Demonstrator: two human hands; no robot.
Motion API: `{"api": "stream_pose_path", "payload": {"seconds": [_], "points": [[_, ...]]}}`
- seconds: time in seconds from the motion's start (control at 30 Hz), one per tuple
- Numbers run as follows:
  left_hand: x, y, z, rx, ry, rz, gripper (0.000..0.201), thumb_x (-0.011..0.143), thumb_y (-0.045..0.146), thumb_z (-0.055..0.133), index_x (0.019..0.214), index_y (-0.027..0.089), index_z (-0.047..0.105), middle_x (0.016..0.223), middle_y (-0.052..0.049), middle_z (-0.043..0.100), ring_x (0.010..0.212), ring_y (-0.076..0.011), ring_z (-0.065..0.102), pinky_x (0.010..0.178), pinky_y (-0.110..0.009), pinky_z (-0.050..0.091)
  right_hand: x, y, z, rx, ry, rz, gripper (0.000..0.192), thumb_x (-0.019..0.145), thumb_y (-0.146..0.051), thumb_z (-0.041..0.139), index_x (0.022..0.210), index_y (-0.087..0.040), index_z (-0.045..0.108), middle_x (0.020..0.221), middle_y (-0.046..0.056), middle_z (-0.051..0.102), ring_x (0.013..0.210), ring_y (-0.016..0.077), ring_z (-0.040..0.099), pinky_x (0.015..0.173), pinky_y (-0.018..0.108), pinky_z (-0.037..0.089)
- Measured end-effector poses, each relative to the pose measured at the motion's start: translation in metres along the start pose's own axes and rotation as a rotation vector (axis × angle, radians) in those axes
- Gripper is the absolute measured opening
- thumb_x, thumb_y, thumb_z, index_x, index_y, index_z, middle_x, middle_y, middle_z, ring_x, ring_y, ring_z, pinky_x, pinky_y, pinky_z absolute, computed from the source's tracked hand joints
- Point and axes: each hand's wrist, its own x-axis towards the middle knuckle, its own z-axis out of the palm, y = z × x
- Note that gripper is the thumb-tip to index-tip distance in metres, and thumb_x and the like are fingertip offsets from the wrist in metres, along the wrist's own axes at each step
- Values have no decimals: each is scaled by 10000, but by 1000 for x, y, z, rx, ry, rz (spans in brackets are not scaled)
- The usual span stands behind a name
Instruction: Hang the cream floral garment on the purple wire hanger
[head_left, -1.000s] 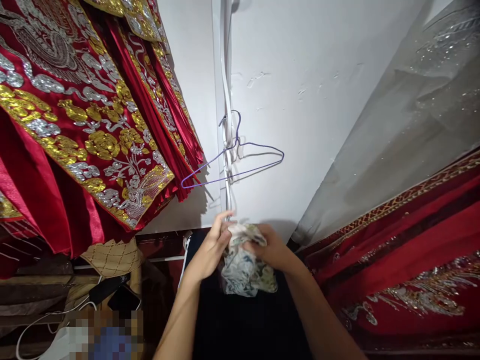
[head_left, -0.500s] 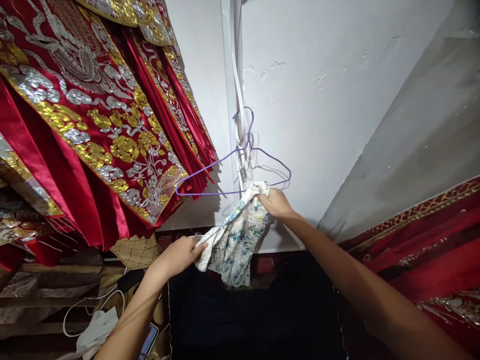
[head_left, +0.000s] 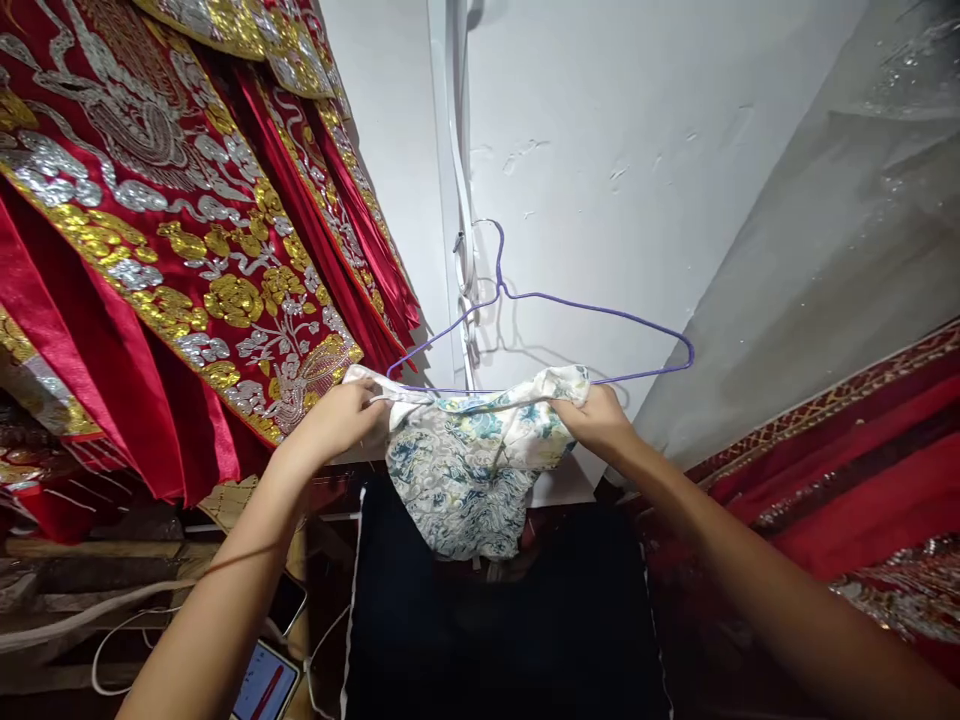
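A small white garment with a blue-green floral print is stretched between my hands along its upper edge. My left hand is closed on its left end, beside the lower left corner of a purple clothes hanger. At the other end my right hand grips the cloth, just under the hanger's bottom bar. Part of that bar is hidden by the garment's top edge. I cannot tell whether the fingers also pinch the bar. The hanger stands upright against the white wall.
Red costumes with gold and silver embroidery hang at the left. More red embroidered cloth lies along the right side. A white strip runs up the wall. A phone and pale cables rest on wooden slats at lower left.
My left hand has risen with its end of the garment, which is now spread wide and level. My right hand has shifted right. The hanger has turned and shows wider.
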Motion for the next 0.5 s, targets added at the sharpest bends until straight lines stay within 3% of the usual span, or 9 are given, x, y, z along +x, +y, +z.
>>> {"api": "stream_pose_path", "payload": {"seconds": [0.1, 0.17, 0.27, 0.37, 0.43, 0.5], "points": [[7, -6, 7, -84, -118, -28, 288, 849, 446, 579, 728, 216, 703, 890, -114, 765, 910, -305, 701, 875, -374, 529, -3, -4, 0, -6, -19, 5, 257, 790, -379, 571, 628, -179, 578, 622, 30, 619, 662, 209, 599, 604, 279, 438], [10, -8, 11, -84, -102, -34, 257, 847, 420, 568, 769, 210, 695, 874, -112, 751, 862, -302, 694, 867, -393, 526, -3, -5, -1, 18, -35, 20, 242, 774, -368, 574, 622, -180, 575, 616, 27, 606, 655, 204, 589, 594, 276, 436], [15, -2, 8, -83, 93, 44, 245, 872, 371, 529, 715, 203, 613, 1085, -141, 716, 1039, -326, 669, 988, -439, 490, -3, -8, -2, 46, -27, 49, 201, 754, -348, 581, 671, -169, 620, 666, 37, 636, 708, 220, 607, 632, 284, 459], [22, 14, -3, -150, 289, 209, 218, 900, 322, 522, 732, 191, 570, 1413, -140, 569, 1346, -337, 507, 1158, -457, 366, -4, -14, -2, 87, -73, 88, 180, 745, -327, 578, 720, -162, 646, 721, 48, 670, 756, 230, 622, 658, 288, 474], [29, 26, -8, -210, 274, 322, 174, 911, 302, 530, 807, 184, 603, 1468, -132, 530, 1392, -324, 463, 1186, -468, 331, -7, -20, -2, 158, -162, 109, 180, 741, -301, 556, 746, -155, 661, 757, 57, 694, 768, 229, 636, 654, 283, 485], [38, 36, -9, -314, 214, 377, 146, 916, 278, 534, 930, 184, 644, 1345, -128, 623, 1275, -293, 564, 1130, -471, 400, -13, -28, -5, 217, -253, 113, 219, 741, -280, 537, 808, -144, 694, 819, 71, 724, 790, 232, 658, 657, 278, 501]]}}
